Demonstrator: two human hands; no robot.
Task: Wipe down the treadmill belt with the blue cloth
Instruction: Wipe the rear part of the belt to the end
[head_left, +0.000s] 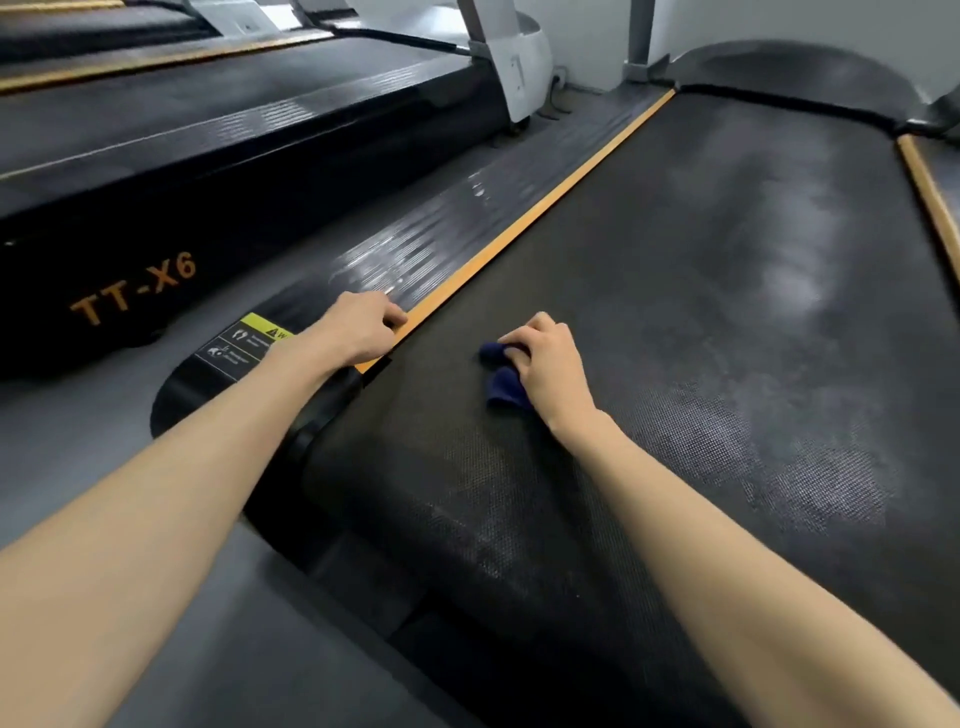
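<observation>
Right hand: the right hand (553, 364) grips the blue cloth (501, 382), fingers curled over it; the cloth is bunched small and pressed on the treadmill belt (675, 322).
Cloth position: on the near left part of the belt, near the orange edge strip (524, 223) but apart from it.
Left hand: the left hand (358, 332) rests on the ribbed side rail (415, 254) at the strip, fingers bent down onto it, holding nothing; it looks like a brace.
Belt state: pale dusty streaks down the middle and far half; darker near the cloth. Most of the wiping appears not yet done (judgement).
Technique: open the cloth out flatter for wider contact; work in overlapping passes across the belt from strip to strip, steady downward pressure, leaning on the braced hand to reach farther.
Caution: the belt may roll under a hard push.
Hidden: most of the cloth lies under the palm; the right fingertips are not visible.
Cut off: the belt's right edge near the camera runs out of frame.
Unclear: the warning label (249, 340) print is too small to read; the neighbouring treadmill (156, 228) reads "TT-X6".
</observation>
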